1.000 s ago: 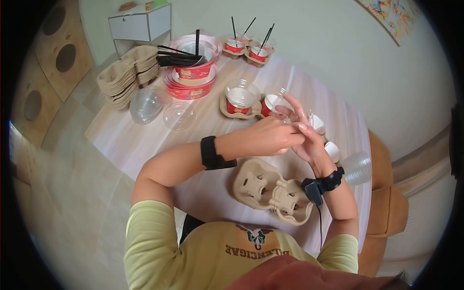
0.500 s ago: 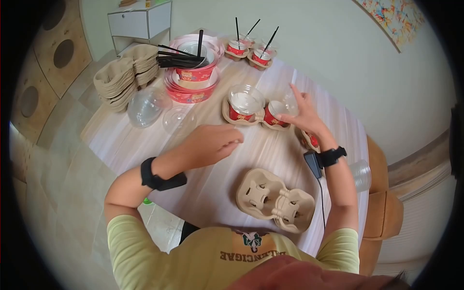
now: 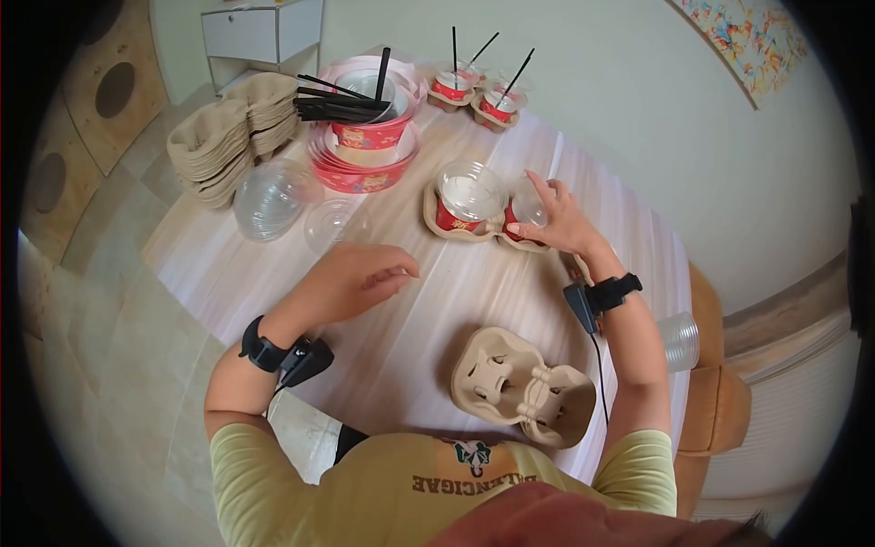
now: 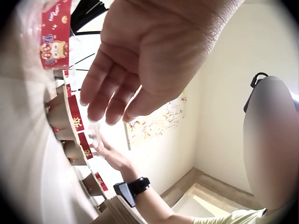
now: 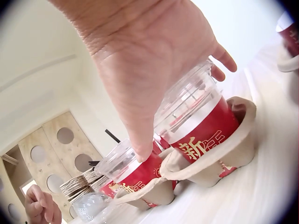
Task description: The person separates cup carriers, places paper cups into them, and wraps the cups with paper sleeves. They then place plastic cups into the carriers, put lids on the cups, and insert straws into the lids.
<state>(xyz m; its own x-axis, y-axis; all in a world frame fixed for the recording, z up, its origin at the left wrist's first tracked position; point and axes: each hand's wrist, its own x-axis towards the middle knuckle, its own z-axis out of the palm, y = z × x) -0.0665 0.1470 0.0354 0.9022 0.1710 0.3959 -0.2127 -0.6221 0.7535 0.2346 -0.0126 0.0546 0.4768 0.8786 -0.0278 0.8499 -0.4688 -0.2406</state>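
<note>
My right hand (image 3: pixel 563 221) is at a red and white paper cup (image 5: pixel 205 133), its thumb and fingers round the clear plastic lid (image 5: pixel 187 100) on top. The lid sits at the cup's mouth. That cup stands in a brown pulp cup carrier (image 5: pixel 210 170). Beside it, in the same carrier, is another red cup (image 3: pixel 458 214) topped by a clear dome lid (image 3: pixel 471 187). Loosely curled, my left hand (image 3: pixel 365 281) hovers over the table to the left and holds nothing. Nearer my body lies a cup carrier (image 3: pixel 510 360) without cups.
Back left are stacked carriers (image 3: pixel 211 155), stacked clear lids (image 3: pixel 273 205) and a single flat-lying lid (image 3: pixel 335 225). Red tubs (image 3: pixel 365 173) hold black straws (image 3: pixel 337 111). Cups with straws (image 3: pixel 453 87) stand at the back. A clear cup stack (image 3: pixel 679 342) lies at the right edge.
My hands were together above the cups and have parted. The left has drawn back to the left. The right has brought the clear lid down to the cup's top.
</note>
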